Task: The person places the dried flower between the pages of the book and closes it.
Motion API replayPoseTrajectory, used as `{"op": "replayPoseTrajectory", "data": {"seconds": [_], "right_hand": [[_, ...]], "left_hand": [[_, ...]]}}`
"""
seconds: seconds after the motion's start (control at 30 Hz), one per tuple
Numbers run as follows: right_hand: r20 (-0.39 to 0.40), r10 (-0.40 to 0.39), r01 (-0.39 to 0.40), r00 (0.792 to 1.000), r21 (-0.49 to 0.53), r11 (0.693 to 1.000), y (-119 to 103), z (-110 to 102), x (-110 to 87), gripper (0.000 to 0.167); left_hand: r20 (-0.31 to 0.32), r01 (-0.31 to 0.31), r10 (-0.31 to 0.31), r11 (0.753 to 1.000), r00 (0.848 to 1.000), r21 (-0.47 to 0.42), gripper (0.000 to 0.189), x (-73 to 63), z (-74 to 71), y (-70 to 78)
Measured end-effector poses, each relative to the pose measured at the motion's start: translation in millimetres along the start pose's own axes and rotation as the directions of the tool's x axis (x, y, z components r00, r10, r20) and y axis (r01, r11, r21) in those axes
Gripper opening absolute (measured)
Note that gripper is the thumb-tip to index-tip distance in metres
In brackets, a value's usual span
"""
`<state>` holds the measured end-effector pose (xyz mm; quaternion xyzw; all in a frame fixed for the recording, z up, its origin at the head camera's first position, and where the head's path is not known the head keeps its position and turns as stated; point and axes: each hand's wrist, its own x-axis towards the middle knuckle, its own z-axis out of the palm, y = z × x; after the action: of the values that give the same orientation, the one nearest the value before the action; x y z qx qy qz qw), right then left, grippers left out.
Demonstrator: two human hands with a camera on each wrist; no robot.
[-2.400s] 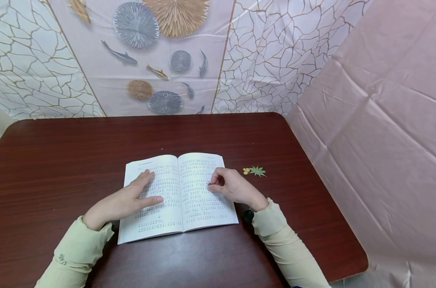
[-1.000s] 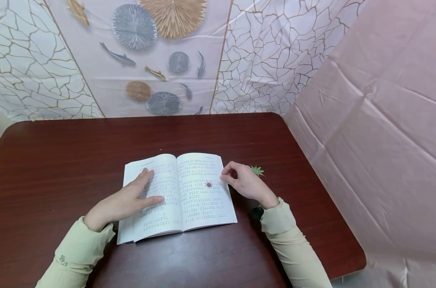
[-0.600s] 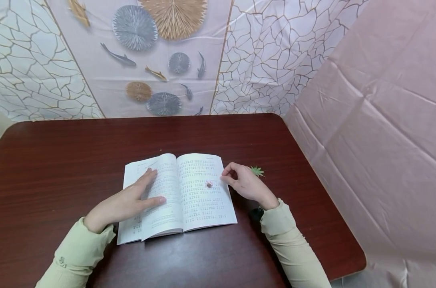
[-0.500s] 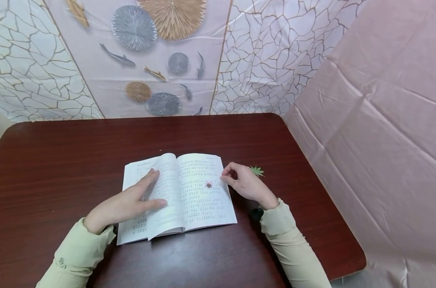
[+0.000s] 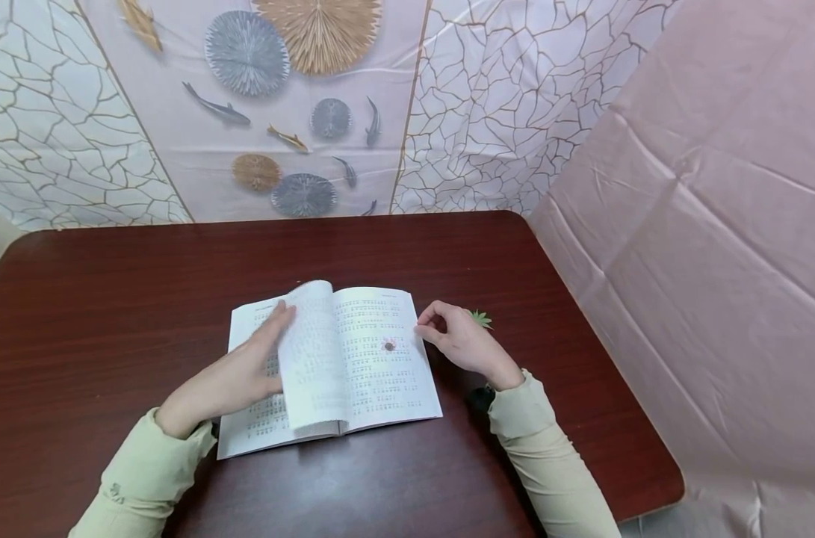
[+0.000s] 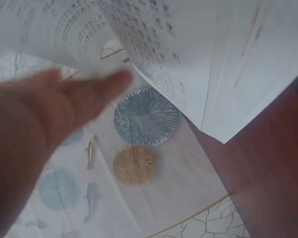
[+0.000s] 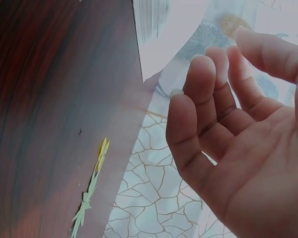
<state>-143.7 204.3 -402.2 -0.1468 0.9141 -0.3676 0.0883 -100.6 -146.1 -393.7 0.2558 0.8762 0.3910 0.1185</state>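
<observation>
An open book [image 5: 380,396] with printed pages lies on the table. Several of its left-hand leaves [image 5: 313,359] stand partly raised and curve toward the spine. My left hand [image 5: 235,377] lies over the left side with fingers extended, its fingertips at the raised leaves' edge and its thumb tip hidden behind them. On the right page rests a small flower [image 5: 390,345], pale pink around a brown centre. My right hand [image 5: 464,340] hovers at the right page's outer edge, fingers loosely bent; the right wrist view shows nothing between thumb and fingers [image 7: 198,74].
Right of the book, a green pointed leaf [image 5: 481,320] lies partly behind my right hand. Small yellow blossoms [image 7: 102,153] beside it show in the right wrist view. The dark red table [image 5: 111,299] ends at a patterned cloth backdrop [image 5: 299,164].
My right hand has drawn back rightward from over the flower, uncovering it on the page. The left-hand leaves have risen progressively toward the spine, while my left hand has shifted only slightly.
</observation>
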Motion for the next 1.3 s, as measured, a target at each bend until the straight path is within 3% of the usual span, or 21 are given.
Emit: {"op": "replayPoseTrajectory", "data": {"seconds": [0.2, 0.43, 0.8, 1.3], "right_hand": [[-0.001, 0.009, -0.009, 1.000, -0.005, 1.000, 0, -3, -2.2, 0.010], [-0.011, 0.014, -0.014, 1.000, -0.013, 1.000, 1, -4, -2.6, 0.010], [-0.013, 0.007, -0.008, 1.000, -0.025, 1.000, 1, -5, -1.1, 0.011], [-0.016, 0.018, -0.019, 1.000, -0.036, 0.999, 1, -6, 0.3, 0.011]], "left_hand": [[-0.131, 0.082, -0.095, 0.991, 0.987, -0.102, 0.106, 2.8, -4.7, 0.2], [-0.153, 0.174, -0.193, 0.976, 0.969, -0.128, 0.115, 4.1, -4.8, 0.2], [-0.085, 0.101, -0.107, 0.992, 0.991, -0.080, 0.111, 8.8, 4.2, 3.4], [-0.063, 0.072, -0.073, 0.997, 0.995, -0.023, 0.094, 9.5, 6.6, -0.4]]}}
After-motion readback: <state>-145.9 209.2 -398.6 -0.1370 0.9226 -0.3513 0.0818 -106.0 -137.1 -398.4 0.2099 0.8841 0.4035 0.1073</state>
